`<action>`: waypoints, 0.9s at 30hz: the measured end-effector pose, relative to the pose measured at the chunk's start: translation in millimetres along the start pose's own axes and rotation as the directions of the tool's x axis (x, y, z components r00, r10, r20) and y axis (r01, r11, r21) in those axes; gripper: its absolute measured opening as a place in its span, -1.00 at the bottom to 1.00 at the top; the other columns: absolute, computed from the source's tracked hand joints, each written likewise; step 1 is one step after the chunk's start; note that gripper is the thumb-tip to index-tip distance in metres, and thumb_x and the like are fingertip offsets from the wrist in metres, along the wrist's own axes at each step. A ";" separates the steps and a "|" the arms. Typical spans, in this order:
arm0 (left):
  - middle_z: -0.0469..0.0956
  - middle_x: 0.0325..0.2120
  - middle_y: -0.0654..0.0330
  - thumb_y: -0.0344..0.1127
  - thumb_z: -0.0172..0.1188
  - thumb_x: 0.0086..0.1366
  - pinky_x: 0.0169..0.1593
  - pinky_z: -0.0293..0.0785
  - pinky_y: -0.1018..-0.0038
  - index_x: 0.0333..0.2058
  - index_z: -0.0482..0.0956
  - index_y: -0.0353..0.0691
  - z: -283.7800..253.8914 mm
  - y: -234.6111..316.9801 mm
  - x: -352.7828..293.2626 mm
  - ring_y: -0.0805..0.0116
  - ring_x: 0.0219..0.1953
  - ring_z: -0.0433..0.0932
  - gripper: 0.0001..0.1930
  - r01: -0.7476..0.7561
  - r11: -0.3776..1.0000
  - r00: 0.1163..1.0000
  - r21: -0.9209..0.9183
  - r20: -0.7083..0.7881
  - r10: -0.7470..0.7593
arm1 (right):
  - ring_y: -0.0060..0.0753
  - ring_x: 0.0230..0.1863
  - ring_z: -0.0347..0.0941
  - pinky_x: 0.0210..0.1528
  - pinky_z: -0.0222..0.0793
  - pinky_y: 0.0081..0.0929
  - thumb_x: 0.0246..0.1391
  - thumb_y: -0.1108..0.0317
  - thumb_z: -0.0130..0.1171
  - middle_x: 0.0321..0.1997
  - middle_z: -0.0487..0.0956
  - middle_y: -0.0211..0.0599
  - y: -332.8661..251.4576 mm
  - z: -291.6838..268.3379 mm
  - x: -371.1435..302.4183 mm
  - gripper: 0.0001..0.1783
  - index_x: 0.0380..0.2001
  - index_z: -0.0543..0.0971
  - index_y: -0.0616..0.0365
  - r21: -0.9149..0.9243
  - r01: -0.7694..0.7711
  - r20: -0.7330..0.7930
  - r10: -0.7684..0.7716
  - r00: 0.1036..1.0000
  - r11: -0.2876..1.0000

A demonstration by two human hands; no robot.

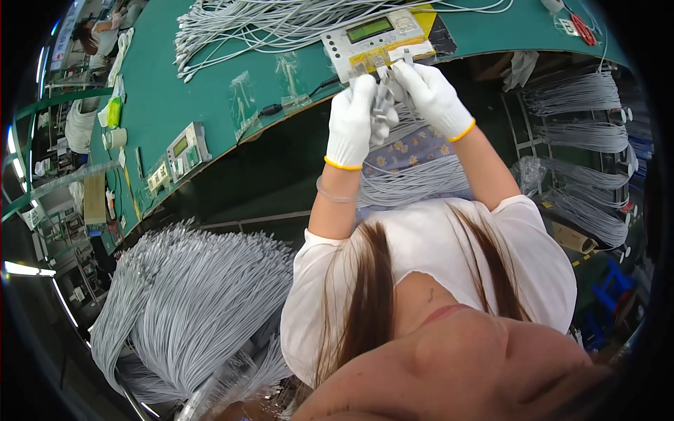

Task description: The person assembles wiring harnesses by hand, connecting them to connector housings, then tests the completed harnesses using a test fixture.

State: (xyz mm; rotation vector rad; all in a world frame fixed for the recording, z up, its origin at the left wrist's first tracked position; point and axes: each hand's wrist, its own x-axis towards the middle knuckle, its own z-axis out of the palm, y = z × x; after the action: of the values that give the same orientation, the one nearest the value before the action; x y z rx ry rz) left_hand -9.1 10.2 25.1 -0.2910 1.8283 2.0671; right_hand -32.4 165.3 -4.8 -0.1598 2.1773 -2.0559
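Nearest the camera is the person's head (456, 358); beyond, the white-gloved left hand (353, 116) and white-gloved right hand (434, 98), close together, pinch slim pale-grey cable ends (383, 116), probably light, bendy, slippery and best gripped right there, beside the white rectangular display box (344, 52).

"How was the light there?"

"It was quite bright on the green table (165, 67), and the white lamp tubes (29, 269) at the left were glaring."

"And below the table?"

"There it was rather dim, and the floor (225, 184) sank into dark shadow."

"Was everything sharp?"

"The white tester (368, 29) was fairly clear, but the far left background looked soft. Near the black, round rim, straight edges were bent, and clear bags (242, 104) carried small reflections"
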 end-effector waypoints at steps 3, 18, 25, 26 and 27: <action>0.51 -0.70 0.21 0.13 -0.19 0.38 -0.74 0.20 0.67 -0.45 0.54 -0.28 10.4 -2.6 -14.1 0.58 -0.79 0.35 -0.43 -0.010 0.997 1.000 0.074 -0.017 0.011 | -0.64 -0.58 0.25 -0.48 0.19 -0.60 0.28 0.13 -0.12 -0.60 0.44 -0.44 -5.4 -21.1 -6.5 -0.56 -0.50 0.51 0.26 -0.176 0.069 -0.007 -0.072 0.997 0.982; 0.46 -0.70 0.24 0.30 -0.25 0.33 -0.74 0.13 0.66 -0.43 0.54 -0.27 -22.8 -23.2 21.4 0.53 -0.74 0.36 -0.32 0.172 0.942 0.956 -0.289 0.279 -0.089 | -0.61 -0.59 0.18 -0.46 0.18 -0.57 0.31 0.14 -0.16 -0.64 0.37 -0.44 -1.5 -8.3 -9.6 -0.53 -0.54 0.48 0.28 -0.061 0.098 -0.163 -0.107 0.981 0.993; 0.50 -0.50 0.32 0.21 -0.02 0.28 -0.61 0.21 0.71 -0.31 0.51 -0.27 -9.9 -15.8 -4.3 0.61 -0.56 0.41 -0.46 -0.133 0.973 0.980 -0.190 0.123 0.158 | -0.49 -0.56 0.32 -0.40 0.28 -0.49 0.26 0.08 -0.11 -0.64 0.47 -0.32 2.8 -1.5 -1.2 -0.47 -0.59 0.50 0.32 -0.064 -0.026 -0.084 0.020 0.996 0.998; 0.50 -0.47 0.33 0.15 0.04 0.27 -0.57 0.25 0.70 -0.29 0.50 -0.27 -3.4 -18.3 -10.5 0.61 -0.54 0.41 -0.50 -0.278 0.959 0.959 -0.061 0.047 0.281 | -0.48 -0.57 0.32 -0.40 0.28 -0.48 0.26 0.08 -0.11 -0.65 0.46 -0.31 1.0 -0.1 -3.0 -0.48 -0.59 0.49 0.31 -0.066 -0.032 -0.056 0.029 0.998 0.997; 0.50 -0.43 0.35 0.10 0.10 0.26 -0.52 0.29 0.70 -0.28 0.49 -0.26 -1.2 -19.9 -14.6 0.60 -0.51 0.42 -0.55 -0.403 0.912 0.914 0.080 -0.010 0.405 | -0.47 -0.58 0.31 -0.41 0.28 -0.47 0.26 0.09 -0.11 -0.66 0.46 -0.30 -1.1 1.0 -4.5 -0.48 -0.60 0.48 0.31 -0.068 -0.040 -0.029 0.038 0.999 0.997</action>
State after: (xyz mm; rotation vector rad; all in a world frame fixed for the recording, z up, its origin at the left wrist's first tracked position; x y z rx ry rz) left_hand 12.2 8.9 12.4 0.0943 2.1218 2.2547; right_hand -27.8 165.1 -3.7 -0.0960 2.2506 -1.9756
